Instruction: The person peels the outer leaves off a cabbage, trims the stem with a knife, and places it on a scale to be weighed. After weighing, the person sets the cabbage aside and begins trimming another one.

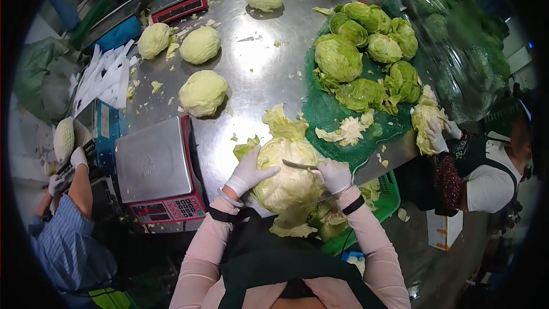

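A pale green cabbage (289,180) with loose outer leaves lies at the near edge of the metal table, in front of my body. My left hand (249,171), in a white glove, rests against the cabbage's left side with its thumb over the leaves. In my gloved right hand (334,176) is a small knife (298,165), its dark curved blade pointing left across the cabbage's top. One leaf stands up at the cabbage's far side, and others hang down at the near side.
A red scale (151,163) stands left. Trimmed cabbages (203,92) lie beyond it. Leafy cabbages (338,58) sit on green netting (320,111) at the right, by a cut-off leaf base (350,131). A green basket (390,194) is below. Co-workers stand at both sides.
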The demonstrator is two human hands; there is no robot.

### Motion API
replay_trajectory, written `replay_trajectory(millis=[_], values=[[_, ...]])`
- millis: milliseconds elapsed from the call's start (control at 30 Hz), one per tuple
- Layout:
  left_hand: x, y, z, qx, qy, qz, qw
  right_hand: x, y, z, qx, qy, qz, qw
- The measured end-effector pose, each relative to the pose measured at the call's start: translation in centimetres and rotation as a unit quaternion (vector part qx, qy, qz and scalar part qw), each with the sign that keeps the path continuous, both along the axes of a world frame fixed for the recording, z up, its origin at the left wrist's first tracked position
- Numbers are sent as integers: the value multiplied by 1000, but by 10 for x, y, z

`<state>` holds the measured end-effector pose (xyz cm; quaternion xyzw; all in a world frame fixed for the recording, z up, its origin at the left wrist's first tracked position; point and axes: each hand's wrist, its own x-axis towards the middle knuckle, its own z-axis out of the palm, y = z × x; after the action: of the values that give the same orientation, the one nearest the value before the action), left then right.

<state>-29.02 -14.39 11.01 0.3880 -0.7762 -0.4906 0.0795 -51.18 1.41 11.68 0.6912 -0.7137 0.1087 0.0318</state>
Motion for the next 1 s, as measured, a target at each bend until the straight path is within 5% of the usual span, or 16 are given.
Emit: replay_trajectory(millis=[200,267,333,467,567,833,1000], values=[[-4,6,-1,27,10,21,999,-27,-16,27,139,-80,62,985],[-4,13,-4,-71,-19,31,997,-32,-20,41,204,-105,82,970],[-5,16,5,-54,-9,38,998,-33,-26,50,258,-106,84,957],[-1,12,-6,-29,25,45,998,-27,-27,41,245,-63,72,965],[-4,5,9,42,65,16,997,-30,-24,26,247,-161,93,951],[-5,-5,-3,146,74,38,986,-26,-29,15,86,28,95,991],[-11,-9,5,183,50,28,981,-34,-46,9,102,-5,36,994]])
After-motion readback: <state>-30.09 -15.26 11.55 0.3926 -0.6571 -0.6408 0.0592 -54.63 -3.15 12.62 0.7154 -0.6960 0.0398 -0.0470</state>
